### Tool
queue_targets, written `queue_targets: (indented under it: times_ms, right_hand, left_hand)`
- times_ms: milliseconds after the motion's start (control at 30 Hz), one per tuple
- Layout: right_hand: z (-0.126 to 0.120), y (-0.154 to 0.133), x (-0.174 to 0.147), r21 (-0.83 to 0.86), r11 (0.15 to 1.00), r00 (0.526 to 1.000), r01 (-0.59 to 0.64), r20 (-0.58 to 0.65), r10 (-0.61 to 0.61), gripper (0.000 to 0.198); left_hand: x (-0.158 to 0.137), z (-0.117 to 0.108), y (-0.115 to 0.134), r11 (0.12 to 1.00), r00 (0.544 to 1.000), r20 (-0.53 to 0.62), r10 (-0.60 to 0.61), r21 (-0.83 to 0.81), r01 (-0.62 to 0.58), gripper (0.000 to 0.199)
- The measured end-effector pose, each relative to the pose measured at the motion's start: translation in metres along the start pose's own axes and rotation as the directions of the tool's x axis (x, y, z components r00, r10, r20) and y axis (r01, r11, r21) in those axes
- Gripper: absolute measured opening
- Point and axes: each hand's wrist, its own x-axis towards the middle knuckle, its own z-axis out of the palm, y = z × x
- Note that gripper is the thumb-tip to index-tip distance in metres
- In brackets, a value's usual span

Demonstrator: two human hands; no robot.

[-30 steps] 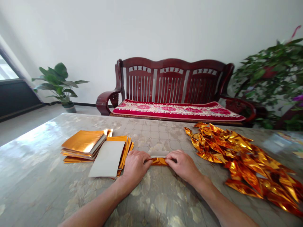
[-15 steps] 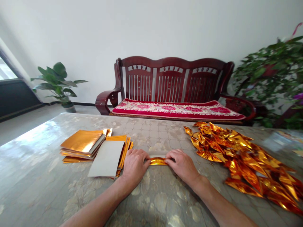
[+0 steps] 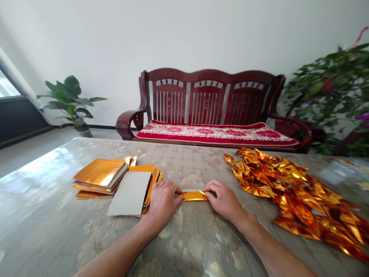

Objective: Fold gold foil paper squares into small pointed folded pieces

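Between my two hands is a sheet of gold foil paper point(image 3: 194, 196), its near edge turned over into a shiny gold band while the pale side shows behind. My left hand point(image 3: 165, 195) pinches the band's left end. At the right end, the thumb and fingers of my right hand point(image 3: 221, 197) are closed on it. Both hands rest low at the table point(image 3: 184, 242). Just left of my left hand lie stacks of flat foil paper point(image 3: 131, 192), one with a grey-white face up and another with a gold face point(image 3: 99, 171) up.
A heap of folded gold foil pieces point(image 3: 288, 188) spreads over the table's right side. Beyond it lies a clear plastic bag point(image 3: 343, 173). A dark red wooden bench point(image 3: 207, 100) stands behind the table, with potted plants point(image 3: 72, 100) at left and leafy greenery point(image 3: 331, 84) at right.
My right hand has shifted slightly right along the gold band, so more of the band shows between my hands. My left hand has barely moved and keeps its pinch.
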Motion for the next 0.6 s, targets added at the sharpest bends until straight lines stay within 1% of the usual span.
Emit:
queue_targets:
  times_ms: [367,600]
  right_hand:
    - [0.002,-0.003,0.0003,-0.054,0.997,0.998,-0.062,-0.02,0.061,0.017]
    - [0.0036,-0.008,0.0018,-0.096,0.986,0.991,-0.137,-0.017,0.136,0.017]
  left_hand:
    - [0.0007,-0.0005,0.0,1.0,1.0,0.005,-0.017,-0.01,0.017,0.006]
    - [0.0013,0.0015,-0.0004,1.0,1.0,0.001,-0.021,0.001,0.021,0.005]
